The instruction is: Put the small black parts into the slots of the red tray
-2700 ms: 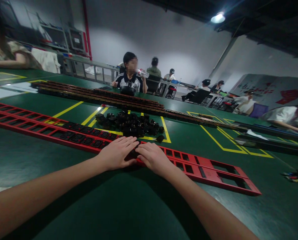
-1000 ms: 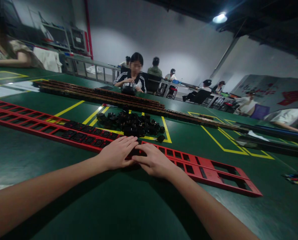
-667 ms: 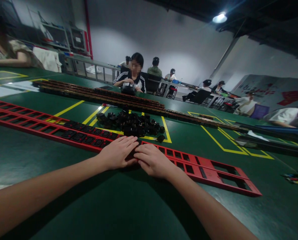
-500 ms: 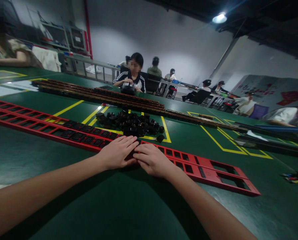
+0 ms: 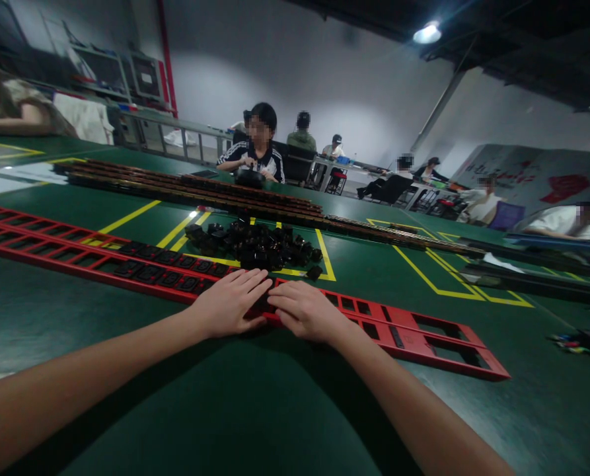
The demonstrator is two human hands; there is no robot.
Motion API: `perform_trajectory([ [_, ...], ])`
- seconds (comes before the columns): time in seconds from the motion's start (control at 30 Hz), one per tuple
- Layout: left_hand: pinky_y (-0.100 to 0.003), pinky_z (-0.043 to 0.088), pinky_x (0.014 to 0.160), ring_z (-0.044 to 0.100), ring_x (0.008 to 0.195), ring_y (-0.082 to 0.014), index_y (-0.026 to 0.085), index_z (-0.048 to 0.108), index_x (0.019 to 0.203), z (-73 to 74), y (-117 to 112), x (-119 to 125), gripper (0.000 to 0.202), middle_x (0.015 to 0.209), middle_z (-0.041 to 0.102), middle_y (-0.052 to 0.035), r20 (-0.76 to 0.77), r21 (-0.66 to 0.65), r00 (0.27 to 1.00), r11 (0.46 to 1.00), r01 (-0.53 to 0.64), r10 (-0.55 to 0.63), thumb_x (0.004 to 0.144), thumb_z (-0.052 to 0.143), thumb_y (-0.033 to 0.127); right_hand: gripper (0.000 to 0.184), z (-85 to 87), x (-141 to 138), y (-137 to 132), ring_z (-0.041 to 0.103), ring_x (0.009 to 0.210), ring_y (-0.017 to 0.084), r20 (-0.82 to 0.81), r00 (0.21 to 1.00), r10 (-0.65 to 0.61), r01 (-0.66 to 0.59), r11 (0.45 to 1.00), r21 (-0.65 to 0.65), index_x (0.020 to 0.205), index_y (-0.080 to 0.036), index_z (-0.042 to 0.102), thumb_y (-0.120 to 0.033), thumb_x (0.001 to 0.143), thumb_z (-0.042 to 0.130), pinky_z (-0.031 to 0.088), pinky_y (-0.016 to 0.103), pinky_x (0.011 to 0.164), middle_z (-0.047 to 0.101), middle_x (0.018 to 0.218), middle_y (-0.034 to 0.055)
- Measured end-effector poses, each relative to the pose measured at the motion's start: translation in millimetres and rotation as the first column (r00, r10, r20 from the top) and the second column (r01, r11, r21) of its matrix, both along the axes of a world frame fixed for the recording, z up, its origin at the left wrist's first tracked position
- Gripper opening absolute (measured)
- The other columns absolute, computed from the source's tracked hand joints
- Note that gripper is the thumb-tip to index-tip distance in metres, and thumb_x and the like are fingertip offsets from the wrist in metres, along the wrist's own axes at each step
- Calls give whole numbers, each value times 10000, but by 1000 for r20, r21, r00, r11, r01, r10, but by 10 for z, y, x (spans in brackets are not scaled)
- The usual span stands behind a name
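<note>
A long red frame [image 5: 423, 334] with rows of rectangular openings lies across the green table [image 5: 275, 410]. My left hand [image 5: 232, 304] and my right hand [image 5: 307, 311] lie flat on it side by side, fingers stretched out and fingertips almost meeting. Both press on a black socket [image 5: 263, 305] that shows between them in the frame. To the left of my hands, several black sockets [image 5: 176, 277] sit fitted in the frame's openings. The openings to the right of my hands show no sockets. A pile of loose black sockets [image 5: 255, 244] lies just beyond the frame.
Long dark strips [image 5: 200, 188] lie stacked across the table behind the pile. Yellow lines mark boxes on the table. A person [image 5: 255, 142] sits at the far side, others further back and at both edges. Small coloured parts [image 5: 567, 342] lie at the right.
Both hands stay on the same spot of the red frame. The right fingers have shifted slightly. The view has tilted a little. The person across has put a bottle down.
</note>
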State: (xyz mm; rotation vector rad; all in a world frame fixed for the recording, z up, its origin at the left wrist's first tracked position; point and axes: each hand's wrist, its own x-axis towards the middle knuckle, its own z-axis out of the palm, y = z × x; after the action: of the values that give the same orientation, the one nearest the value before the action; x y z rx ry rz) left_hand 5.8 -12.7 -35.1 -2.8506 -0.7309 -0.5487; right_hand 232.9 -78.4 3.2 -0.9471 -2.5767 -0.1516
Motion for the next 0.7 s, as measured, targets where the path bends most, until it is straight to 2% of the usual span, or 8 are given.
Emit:
perform_trajectory([
  [0.07, -457, 326, 1184, 409, 1432, -315, 154, 467, 1469, 4, 4, -1, 739, 1552, 420, -154, -11, 2, 1000, 1000, -6, 6, 922, 472, 650, 271, 16, 163, 83, 630, 1047, 231, -14, 994, -106, 106, 994, 35, 1138, -144, 696, -194, 964, 495, 516, 424, 923, 709, 1128, 132],
  [0.13, -460, 328, 1183, 407, 1433, -318, 151, 466, 1470, 12, 5, 2, 746, 1556, 412, -156, -25, 7, 1000, 1000, -14, 14, 918, 481, 652, 266, 18, 346, 176, 624, 1067, 251, -62, 957, -282, 287, 954, 89, 1096, -144, 707, -186, 959, 483, 500, 450, 943, 706, 1133, 139],
  [0.23, -467, 339, 1177, 410, 1431, -320, 143, 455, 1478, 29, 2, 11, 762, 1561, 400, -161, -59, 19, 998, 1000, -21, 22, 918, 475, 659, 307, -24, 555, 287, 578, 1176, 295, -116, 808, -578, 587, 805, 78, 1186, -132, 671, -184, 936, 501, 481, 470, 985, 631, 1289, 165],
  [0.3, -468, 343, 1175, 410, 1431, -321, 136, 451, 1481, 38, 0, 15, 766, 1564, 394, -163, -77, 22, 997, 999, -26, 28, 920, 471, 658, 341, -73, 616, 326, 592, 1164, 295, -54, 734, -677, 677, 735, -33, 1237, -134, 645, -192, 934, 501, 494, 451, 976, 619, 1303, 167],
  [0.37, -465, 342, 1176, 409, 1432, -320, 136, 450, 1482, 43, -1, 18, 768, 1565, 393, -161, -81, 20, 996, 999, -30, 31, 920, 470, 660, 340, -114, 626, 341, 625, 1116, 273, 4, 712, -702, 696, 705, -135, 1245, -138, 637, -200, 951, 478, 505, 418, 962, 645, 1251, 160],
  [0.43, -459, 341, 1177, 409, 1432, -318, 139, 449, 1483, 45, -1, 19, 772, 1565, 393, -160, -82, 19, 996, 999, -31, 33, 919, 469, 666, 327, -131, 615, 341, 642, 1088, 254, 20, 717, -697, 688, 702, -183, 1235, -141, 632, -205, 969, 454, 506, 390, 955, 666, 1197, 150],
  [0.7, -459, 341, 1178, 414, 1429, -316, 141, 454, 1480, 44, -5, 14, 770, 1559, 403, -159, -63, 16, 998, 999, -29, 30, 917, 477, 664, 330, -82, 578, 323, 652, 1036, 240, 34, 742, -669, 661, 723, -201, 1245, -150, 616, -214, 997, 408, 505, 363, 925, 669, 1163, 129],
])
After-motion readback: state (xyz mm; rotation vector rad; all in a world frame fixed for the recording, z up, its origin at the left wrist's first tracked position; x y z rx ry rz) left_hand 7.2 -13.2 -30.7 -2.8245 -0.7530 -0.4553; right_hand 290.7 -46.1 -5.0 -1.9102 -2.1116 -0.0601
